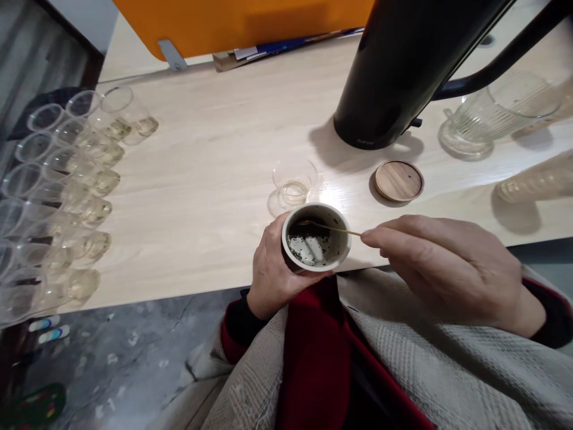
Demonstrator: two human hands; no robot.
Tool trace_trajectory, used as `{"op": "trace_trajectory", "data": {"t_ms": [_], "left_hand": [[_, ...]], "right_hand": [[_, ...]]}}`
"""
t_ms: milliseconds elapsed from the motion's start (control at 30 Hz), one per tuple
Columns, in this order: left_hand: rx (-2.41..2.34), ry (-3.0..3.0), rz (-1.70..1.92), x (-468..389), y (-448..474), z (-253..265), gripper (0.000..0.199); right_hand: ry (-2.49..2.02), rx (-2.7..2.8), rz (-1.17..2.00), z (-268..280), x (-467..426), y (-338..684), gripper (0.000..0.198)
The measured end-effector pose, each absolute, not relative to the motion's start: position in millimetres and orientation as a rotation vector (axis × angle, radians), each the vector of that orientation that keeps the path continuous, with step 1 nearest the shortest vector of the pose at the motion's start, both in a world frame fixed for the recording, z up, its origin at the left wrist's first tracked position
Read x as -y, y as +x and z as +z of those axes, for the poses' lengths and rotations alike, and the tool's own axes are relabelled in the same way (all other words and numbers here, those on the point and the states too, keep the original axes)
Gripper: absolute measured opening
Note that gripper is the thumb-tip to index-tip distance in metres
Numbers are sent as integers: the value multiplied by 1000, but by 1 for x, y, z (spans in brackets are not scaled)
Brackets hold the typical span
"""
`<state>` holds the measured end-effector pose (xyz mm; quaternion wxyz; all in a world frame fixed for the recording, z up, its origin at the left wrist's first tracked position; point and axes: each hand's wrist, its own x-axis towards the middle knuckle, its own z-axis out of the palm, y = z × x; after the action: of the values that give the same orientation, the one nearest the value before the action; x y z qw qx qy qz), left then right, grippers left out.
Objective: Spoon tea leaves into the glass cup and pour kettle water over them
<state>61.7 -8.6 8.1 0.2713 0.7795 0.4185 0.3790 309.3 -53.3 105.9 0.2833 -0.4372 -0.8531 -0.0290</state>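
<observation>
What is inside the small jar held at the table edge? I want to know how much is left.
The jar holds dark loose bits scattered over a pale bottom, and the tip of the thin spoon pinched by the right hand. The left hand covers its outer left side.

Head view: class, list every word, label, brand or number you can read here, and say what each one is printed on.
Black kettle: a small pale mark near its base, too small and blurred to read.
Blue and white papers under the orange panel: any print is too small to read.
Jar in the left hand, spoon in the right hand, wooden lid, glasses: no text visible.
</observation>
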Motion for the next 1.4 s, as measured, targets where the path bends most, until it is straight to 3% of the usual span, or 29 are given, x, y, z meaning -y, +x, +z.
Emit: {"op": "trace_trajectory", "data": {"t_ms": [267,633,1000,1400], "left_hand": [[-1095,2132,1048,7,61,5,104],[-1083,2157,1082,5,62,0,104],[-1097,2125,1040,6,60,2,105],[-1108,2094,1025,8,61,4,105]], "right_hand": [[-1136,2278,-43,98,49,302,28],[-1285,1924,251,100,48,305,30],[-1294,2071,94,100,52,302,39],[-1091,2306,-58,99,56,302,30]]}}
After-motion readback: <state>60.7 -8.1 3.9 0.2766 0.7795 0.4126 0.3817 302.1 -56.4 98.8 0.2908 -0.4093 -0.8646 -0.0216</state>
